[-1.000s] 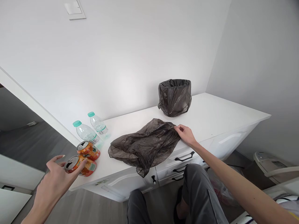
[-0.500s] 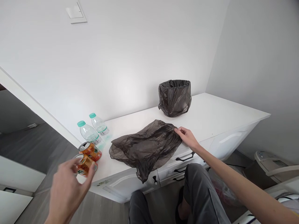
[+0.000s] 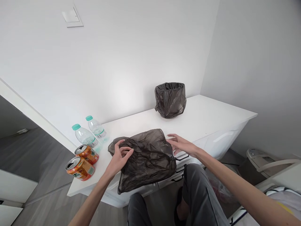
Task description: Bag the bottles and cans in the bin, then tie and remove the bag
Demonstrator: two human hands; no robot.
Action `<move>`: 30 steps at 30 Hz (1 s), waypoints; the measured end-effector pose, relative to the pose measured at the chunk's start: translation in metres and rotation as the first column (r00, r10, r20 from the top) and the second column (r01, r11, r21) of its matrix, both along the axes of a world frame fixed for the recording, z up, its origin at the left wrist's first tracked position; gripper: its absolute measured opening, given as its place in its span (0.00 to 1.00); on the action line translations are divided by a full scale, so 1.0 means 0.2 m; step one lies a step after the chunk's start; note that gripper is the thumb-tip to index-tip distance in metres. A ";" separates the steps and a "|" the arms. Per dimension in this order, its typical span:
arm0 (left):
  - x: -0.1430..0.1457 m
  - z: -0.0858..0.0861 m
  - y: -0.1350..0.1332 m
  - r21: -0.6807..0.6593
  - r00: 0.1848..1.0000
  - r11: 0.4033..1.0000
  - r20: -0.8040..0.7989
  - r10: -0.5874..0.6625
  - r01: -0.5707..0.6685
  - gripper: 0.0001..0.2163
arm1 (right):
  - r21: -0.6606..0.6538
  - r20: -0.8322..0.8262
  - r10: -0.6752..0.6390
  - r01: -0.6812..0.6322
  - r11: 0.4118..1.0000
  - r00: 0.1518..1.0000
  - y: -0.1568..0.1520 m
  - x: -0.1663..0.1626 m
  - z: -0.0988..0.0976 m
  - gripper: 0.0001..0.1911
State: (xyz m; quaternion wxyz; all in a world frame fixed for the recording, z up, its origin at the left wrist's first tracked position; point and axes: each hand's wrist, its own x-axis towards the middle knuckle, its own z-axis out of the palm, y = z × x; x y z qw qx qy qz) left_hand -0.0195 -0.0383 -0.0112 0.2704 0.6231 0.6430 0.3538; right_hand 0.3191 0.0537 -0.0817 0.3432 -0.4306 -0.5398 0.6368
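Note:
A dark, see-through plastic garbage bag (image 3: 148, 163) lies crumpled over the cabinet top, its near part hanging past the front edge. Over its left part is my left hand (image 3: 120, 158), fingers curved and apart, with nothing visibly gripped. My right hand (image 3: 180, 145) is at the bag's right edge, its fingers spread and the tips close to the plastic. Left of the bag stand two orange drink cans, a nearer can (image 3: 81, 168) and a farther can (image 3: 87, 153). Behind them are two clear bottles with green caps, one bottle (image 3: 85, 136) in front of the other bottle (image 3: 96, 127).
A bin (image 3: 170, 100) lined with a dark bag stands at the back of the white cabinet (image 3: 211, 116), near the wall. A switch (image 3: 72, 17) is on that wall. My knees are close below the cabinet's front. A beige appliance (image 3: 261, 160) sits at the right.
My left hand has moved right, from the nearer can to over the bag. The bag has shifted and spread toward me. My right hand's fingers have come apart at its edge.

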 end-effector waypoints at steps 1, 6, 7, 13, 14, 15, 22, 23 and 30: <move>0.00 -0.02 0.02 -0.014 1.000 1.000 0.006 -0.007 0.007 0.32 | -0.024 0.010 0.064 -0.063 0.998 0.998 -0.01 -0.02 0.02 0.39; -0.04 -0.19 0.03 0.043 0.959 0.992 -0.261 -0.107 0.122 0.26 | 0.043 0.178 0.111 -0.120 0.992 0.978 -0.04 -0.09 0.13 0.33; -0.05 -0.23 0.03 0.049 0.923 0.986 -0.362 -0.130 0.158 0.26 | 0.084 0.196 0.064 -0.082 0.993 0.979 -0.04 -0.09 0.15 0.29; -0.25 -0.35 0.07 0.072 0.690 0.982 -0.721 -0.069 0.173 0.26 | 0.227 0.297 -0.244 0.180 0.957 0.923 0.03 0.01 0.27 0.12; -0.27 -0.34 0.08 0.113 0.679 0.983 -0.734 -0.014 0.142 0.26 | 0.221 0.349 -0.268 0.199 0.955 0.898 0.04 0.04 0.28 0.11; -0.27 -0.32 0.09 0.169 0.677 0.979 -0.735 0.047 0.115 0.25 | 0.215 0.408 -0.279 0.205 0.955 0.869 0.05 0.06 0.28 0.11; 0.00 -0.16 0.07 0.319 0.735 0.879 -0.676 -0.052 0.355 0.23 | 0.804 0.424 -0.593 0.016 0.594 0.684 0.01 0.04 0.20 0.29; 0.03 -0.17 0.08 0.247 0.717 0.885 -0.685 -0.129 0.395 0.24 | 0.843 0.430 -0.563 -0.090 0.531 0.706 -0.01 0.01 0.18 0.29; 0.00 -0.28 0.12 0.103 0.702 0.891 -0.658 -0.271 0.442 0.27 | 0.611 0.773 -0.228 -0.597 0.520 0.592 -0.06 0.00 0.06 0.41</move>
